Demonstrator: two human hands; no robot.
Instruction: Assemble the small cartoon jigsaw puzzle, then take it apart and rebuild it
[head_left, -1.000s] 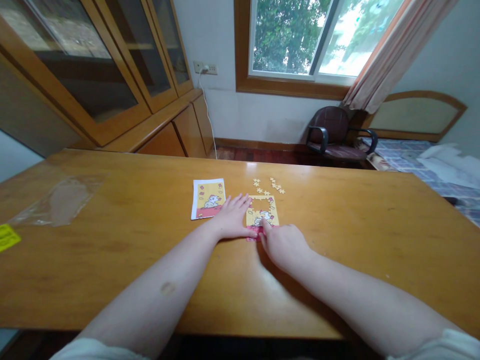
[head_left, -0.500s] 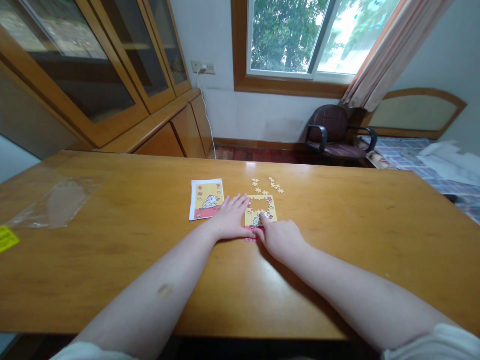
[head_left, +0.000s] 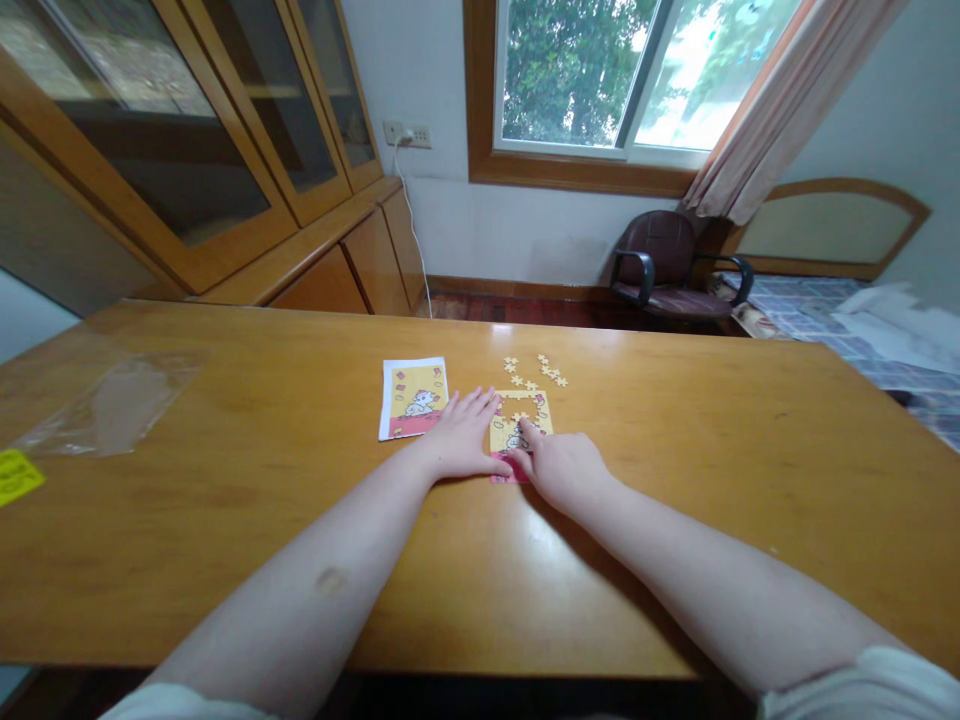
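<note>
Table (head_left: pixel 187 510): wide, warm yellow-brown wood, glossy, faint grain; pale glare near the far edge and in front of the puzzle.
Puzzle (head_left: pixel 502 434): lies flat near the middle; yellow above, pink along the near side, white cartoon figure between; gap in the far half shows wood.
Loose pieces (head_left: pixel 554 374): small, tan, scattered just beyond the puzzle in two loose groups.
Picture card (head_left: pixel 411 385): flat, left of the puzzle, apart from it; white border, matching yellow-and-pink picture.
Plastic bag (head_left: pixel 127 402): clear, flattened, far left.
Yellow label (head_left: pixel 19 476): beside the bag's near corner; attachment unclear.
</note>
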